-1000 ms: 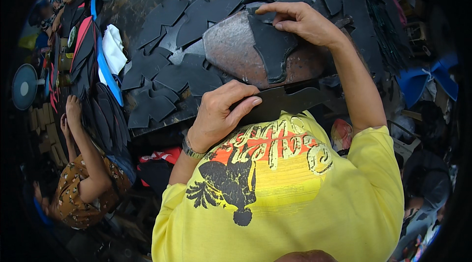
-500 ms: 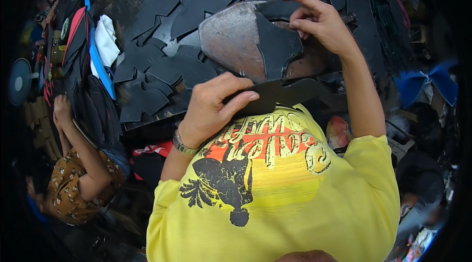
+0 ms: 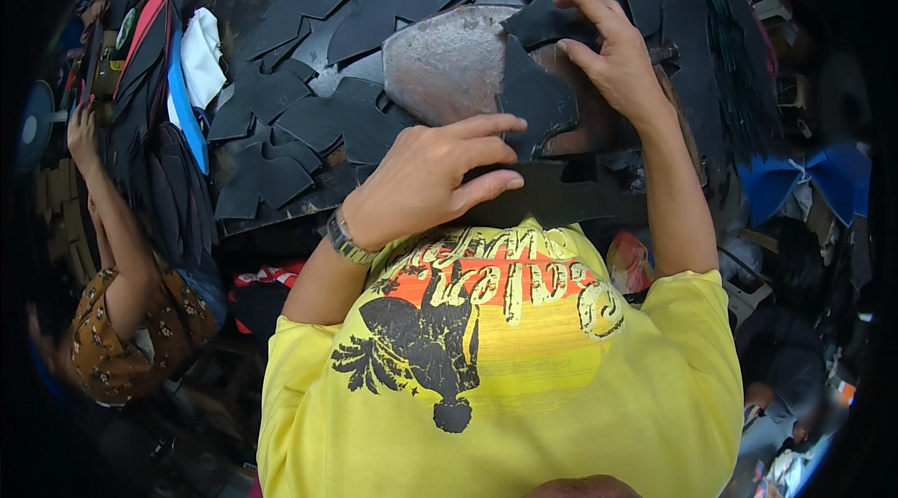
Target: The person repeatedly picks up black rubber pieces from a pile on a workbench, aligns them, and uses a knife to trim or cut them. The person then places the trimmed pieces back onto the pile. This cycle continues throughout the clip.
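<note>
A flat black cut-out piece spans between the thumb and fingers of my right hand, which grips it at its edges above the bench. Beneath it another black cut-out with a notched edge lies partly over a worn grey-brown plate. My left hand has its fingers stretched apart, the index tip close to that lower cut-out. Under the left thumb, against my yellow shirt, a dark sheet stands along the bench's near edge; whether the palm touches it is hidden.
Several black cut-outs overlap across the bench to the left and back. A dark bundle hangs at the right. White cloth and a blue strip lie at left, near another person's arm. A blue item stands right.
My left hand has lifted off the dark sheet, spread its fingers and moved right. The upper black piece has tilted and shifted right with my right hand. The other person's arm has reached up.
</note>
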Tool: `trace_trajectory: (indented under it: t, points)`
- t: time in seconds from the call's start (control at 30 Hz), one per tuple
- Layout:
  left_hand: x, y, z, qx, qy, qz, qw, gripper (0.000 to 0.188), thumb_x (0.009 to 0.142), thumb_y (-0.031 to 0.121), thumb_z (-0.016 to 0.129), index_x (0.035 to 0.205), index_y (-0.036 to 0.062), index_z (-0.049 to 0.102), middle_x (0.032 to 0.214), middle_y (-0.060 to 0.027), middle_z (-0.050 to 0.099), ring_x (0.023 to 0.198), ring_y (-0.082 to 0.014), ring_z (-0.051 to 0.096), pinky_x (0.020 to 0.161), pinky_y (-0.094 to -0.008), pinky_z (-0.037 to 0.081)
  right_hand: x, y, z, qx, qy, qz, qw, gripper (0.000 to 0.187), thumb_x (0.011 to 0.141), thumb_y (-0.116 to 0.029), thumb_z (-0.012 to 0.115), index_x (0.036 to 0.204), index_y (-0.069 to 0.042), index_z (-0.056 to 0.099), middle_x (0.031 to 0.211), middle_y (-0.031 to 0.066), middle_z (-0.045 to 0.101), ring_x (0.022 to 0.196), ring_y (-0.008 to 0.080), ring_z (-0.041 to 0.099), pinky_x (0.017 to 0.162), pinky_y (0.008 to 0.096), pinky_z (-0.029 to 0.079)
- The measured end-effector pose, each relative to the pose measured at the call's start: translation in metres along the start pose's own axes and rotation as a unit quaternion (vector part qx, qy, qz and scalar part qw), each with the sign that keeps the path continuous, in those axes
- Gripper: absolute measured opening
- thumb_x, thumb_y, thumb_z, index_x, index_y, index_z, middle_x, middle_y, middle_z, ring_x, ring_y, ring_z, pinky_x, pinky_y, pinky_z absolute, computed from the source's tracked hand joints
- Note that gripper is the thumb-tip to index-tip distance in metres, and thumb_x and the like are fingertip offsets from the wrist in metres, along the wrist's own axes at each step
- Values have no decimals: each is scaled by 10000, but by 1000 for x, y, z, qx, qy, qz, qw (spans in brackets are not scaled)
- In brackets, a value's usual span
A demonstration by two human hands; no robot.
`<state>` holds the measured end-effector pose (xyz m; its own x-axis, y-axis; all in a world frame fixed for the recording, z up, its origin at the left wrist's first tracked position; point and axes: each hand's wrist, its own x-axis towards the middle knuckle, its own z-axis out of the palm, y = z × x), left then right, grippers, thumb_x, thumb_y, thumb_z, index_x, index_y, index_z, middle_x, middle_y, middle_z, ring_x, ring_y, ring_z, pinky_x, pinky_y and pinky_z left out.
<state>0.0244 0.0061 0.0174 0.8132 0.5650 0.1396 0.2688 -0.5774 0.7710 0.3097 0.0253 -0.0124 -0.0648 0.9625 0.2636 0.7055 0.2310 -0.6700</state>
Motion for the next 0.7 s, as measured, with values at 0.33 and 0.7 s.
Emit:
trace_trajectory:
  t: [0.33,0.7]
  points:
    - [9,-11,6,68,-12,-28,997,247,918,242,744,998,9,726,1342,-92,687,944,-347,729,804,-387,585,34,-5,3,-170,-154,-121,966,711,830,-39,763,1484,-224,554,1379,122,624,1336,371,520,1134,471,412]
    - [12,-16,9,67,-5,-45,997,278,934,299,734,1031,39,750,1280,-57,723,901,-314,732,786,-389,577,38,-8,-23,-199,17,-67,978,630,785,-58,771,1374,-90,550,1192,212,603,1121,429,610,959,460,514]
